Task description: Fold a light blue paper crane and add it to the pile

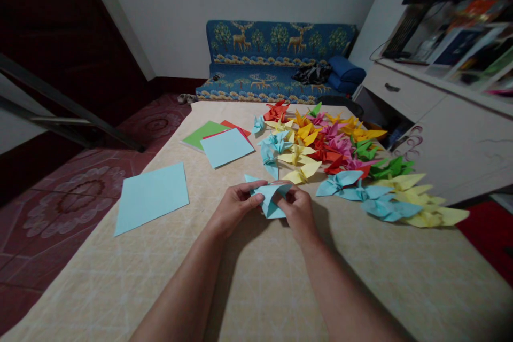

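Observation:
A light blue sheet of origami paper, partly folded with one layer opened out, is held just above the table between both my hands. My left hand pinches its left side, thumb on the near face. At the right side, my right hand is closed on the paper, with fingers reaching into the fold and partly hidden by it. Just beyond the hands sit folded paper cranes, among them a yellow crane and a light blue crane.
Rows of cranes in several colours cover the table's far right. A flat light blue sheet lies at the left. Behind it is a stack of coloured paper. A blue patterned sofa and a white cabinet stand beyond.

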`<state>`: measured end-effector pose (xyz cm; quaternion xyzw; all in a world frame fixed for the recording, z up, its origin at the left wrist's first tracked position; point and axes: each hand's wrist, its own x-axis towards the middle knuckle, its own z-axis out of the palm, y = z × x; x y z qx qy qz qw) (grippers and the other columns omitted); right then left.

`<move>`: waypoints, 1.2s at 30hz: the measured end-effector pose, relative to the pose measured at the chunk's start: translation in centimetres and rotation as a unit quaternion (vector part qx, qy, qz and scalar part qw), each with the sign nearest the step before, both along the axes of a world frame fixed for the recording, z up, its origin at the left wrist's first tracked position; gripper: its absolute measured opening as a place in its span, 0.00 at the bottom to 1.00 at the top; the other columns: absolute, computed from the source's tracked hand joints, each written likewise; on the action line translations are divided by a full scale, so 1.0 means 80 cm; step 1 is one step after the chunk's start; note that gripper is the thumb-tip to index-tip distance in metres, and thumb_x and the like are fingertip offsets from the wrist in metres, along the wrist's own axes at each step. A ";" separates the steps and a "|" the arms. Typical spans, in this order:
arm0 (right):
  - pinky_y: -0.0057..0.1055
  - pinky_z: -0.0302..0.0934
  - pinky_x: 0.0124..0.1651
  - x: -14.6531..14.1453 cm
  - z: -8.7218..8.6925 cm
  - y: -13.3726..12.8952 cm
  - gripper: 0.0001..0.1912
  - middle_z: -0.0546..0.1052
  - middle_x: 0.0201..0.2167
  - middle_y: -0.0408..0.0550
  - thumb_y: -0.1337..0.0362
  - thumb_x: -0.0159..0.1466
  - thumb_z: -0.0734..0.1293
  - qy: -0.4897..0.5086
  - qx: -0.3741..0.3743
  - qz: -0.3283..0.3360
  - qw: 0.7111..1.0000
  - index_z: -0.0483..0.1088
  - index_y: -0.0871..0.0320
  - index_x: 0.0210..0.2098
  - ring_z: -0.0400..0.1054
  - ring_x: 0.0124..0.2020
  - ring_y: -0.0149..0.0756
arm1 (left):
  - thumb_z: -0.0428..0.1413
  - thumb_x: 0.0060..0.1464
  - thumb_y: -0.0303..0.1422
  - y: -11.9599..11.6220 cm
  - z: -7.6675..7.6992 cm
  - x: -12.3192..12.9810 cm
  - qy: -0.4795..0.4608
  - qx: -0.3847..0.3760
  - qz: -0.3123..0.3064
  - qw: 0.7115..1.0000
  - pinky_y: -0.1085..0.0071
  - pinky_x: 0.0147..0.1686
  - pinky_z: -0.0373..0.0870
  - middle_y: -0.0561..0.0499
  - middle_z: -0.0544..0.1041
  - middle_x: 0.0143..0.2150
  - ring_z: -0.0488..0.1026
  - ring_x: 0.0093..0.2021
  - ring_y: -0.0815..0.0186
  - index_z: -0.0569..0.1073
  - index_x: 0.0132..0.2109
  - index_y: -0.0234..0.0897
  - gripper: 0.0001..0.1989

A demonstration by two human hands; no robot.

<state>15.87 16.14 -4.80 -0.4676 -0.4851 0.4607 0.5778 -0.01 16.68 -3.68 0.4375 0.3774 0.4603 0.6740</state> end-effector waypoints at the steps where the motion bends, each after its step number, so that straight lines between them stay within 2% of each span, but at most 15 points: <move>1: 0.32 0.67 0.37 0.000 0.000 0.000 0.09 0.78 0.36 0.51 0.63 0.49 0.71 -0.002 -0.004 0.000 1.000 0.75 0.59 0.30 0.73 0.37 0.43 | 0.68 0.43 0.36 0.000 0.000 0.001 0.003 -0.001 0.004 1.000 0.69 0.38 0.68 0.42 0.80 0.40 0.74 0.36 0.64 0.78 0.48 0.31 0.23; 9: 0.32 0.68 0.35 -0.002 0.000 -0.001 0.12 0.79 0.35 0.51 0.65 0.48 0.70 -0.016 -0.028 0.001 0.999 0.74 0.60 0.33 0.73 0.37 0.44 | 0.68 0.41 0.37 0.002 0.001 0.004 0.038 0.008 0.022 0.999 0.69 0.36 0.68 0.42 0.81 0.39 0.73 0.34 0.63 0.79 0.47 0.30 0.25; 14: 0.36 0.66 0.46 -0.001 -0.002 0.001 0.19 0.76 0.44 0.49 0.72 0.48 0.68 -0.043 0.051 -0.009 0.998 0.75 0.56 0.40 0.71 0.44 0.42 | 0.67 0.44 0.39 0.003 -0.001 0.003 0.061 0.030 0.001 0.998 0.68 0.39 0.67 0.41 0.81 0.42 0.74 0.37 0.61 0.78 0.49 0.31 0.25; 17: 0.35 0.64 0.50 0.000 -0.001 0.002 0.16 0.75 0.43 0.48 0.74 0.47 0.68 -0.077 0.089 -0.011 0.993 0.77 0.54 0.34 0.70 0.46 0.42 | 0.65 0.46 0.40 0.002 0.002 0.003 0.069 0.047 -0.031 0.996 0.66 0.41 0.67 0.40 0.80 0.44 0.74 0.39 0.58 0.78 0.50 0.30 0.25; 20: 0.34 0.64 0.48 0.001 0.003 0.002 0.13 0.74 0.41 0.48 0.74 0.48 0.67 -0.095 0.097 -0.002 0.991 0.78 0.54 0.29 0.70 0.45 0.41 | 0.64 0.47 0.41 -0.001 0.003 0.003 0.069 0.060 -0.044 0.995 0.65 0.45 0.66 0.41 0.80 0.46 0.74 0.43 0.56 0.78 0.50 0.32 0.24; 24: 0.34 0.63 0.47 0.001 0.005 0.000 0.11 0.74 0.39 0.47 0.74 0.49 0.68 -0.096 0.099 -0.011 0.990 0.78 0.54 0.28 0.70 0.43 0.40 | 0.65 0.47 0.39 -0.002 0.000 0.003 0.052 0.038 -0.025 0.998 0.65 0.43 0.68 0.41 0.80 0.46 0.75 0.41 0.58 0.77 0.51 0.34 0.24; 29: 0.34 0.63 0.45 0.000 0.001 0.001 0.07 0.75 0.36 0.47 0.72 0.50 0.68 -0.089 0.084 -0.032 0.992 0.77 0.55 0.26 0.70 0.41 0.40 | 0.68 0.43 0.36 -0.002 -0.003 0.007 0.038 0.018 0.016 0.999 0.68 0.38 0.69 0.43 0.81 0.39 0.75 0.35 0.63 0.80 0.43 0.32 0.20; 36: 0.35 0.64 0.43 -0.003 -0.002 0.001 0.10 0.76 0.34 0.47 0.74 0.48 0.66 -0.098 0.105 -0.047 0.989 0.77 0.55 0.26 0.70 0.39 0.40 | 0.70 0.37 0.35 -0.003 -0.001 0.017 0.037 0.004 0.057 0.998 0.68 0.32 0.69 0.43 0.82 0.33 0.74 0.30 0.64 0.81 0.37 0.30 0.18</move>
